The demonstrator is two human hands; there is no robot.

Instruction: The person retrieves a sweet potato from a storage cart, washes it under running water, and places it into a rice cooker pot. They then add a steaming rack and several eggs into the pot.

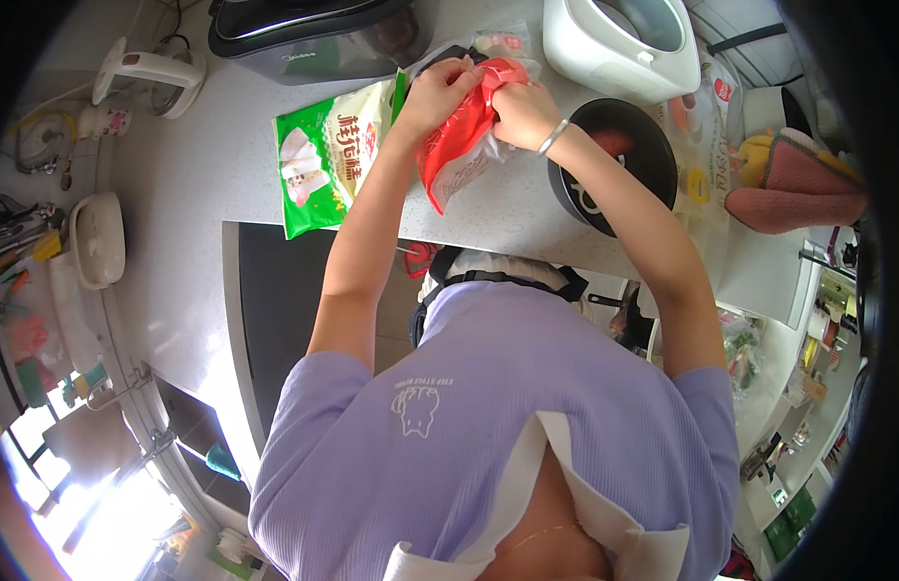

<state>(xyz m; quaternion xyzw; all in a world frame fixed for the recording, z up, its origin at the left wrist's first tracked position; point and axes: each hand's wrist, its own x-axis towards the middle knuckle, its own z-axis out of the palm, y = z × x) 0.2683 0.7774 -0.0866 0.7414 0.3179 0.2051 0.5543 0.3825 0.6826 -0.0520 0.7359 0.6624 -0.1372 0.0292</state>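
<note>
Both of my hands are on a red plastic bag [460, 131] with a white printed panel, held just above the countertop. My left hand [440, 94] pinches its upper edge between thumb and fingers. My right hand [525, 115], with a silver bangle at the wrist, is closed around the bag's crumpled right side. What the bag contains cannot be seen. Left of it lies a green and cream printed food packet [329, 149], partly behind my left forearm. A clear plastic package [504, 42] sits just beyond my hands.
A round black pot [656, 156] stands under my right forearm. Behind it is a white appliance housing [609, 62] with an open top. A dark Midea appliance [326, 51] stands at the back left. Pink oven mitts [798, 185] lie at right; a white hand mixer [155, 76] stands far left.
</note>
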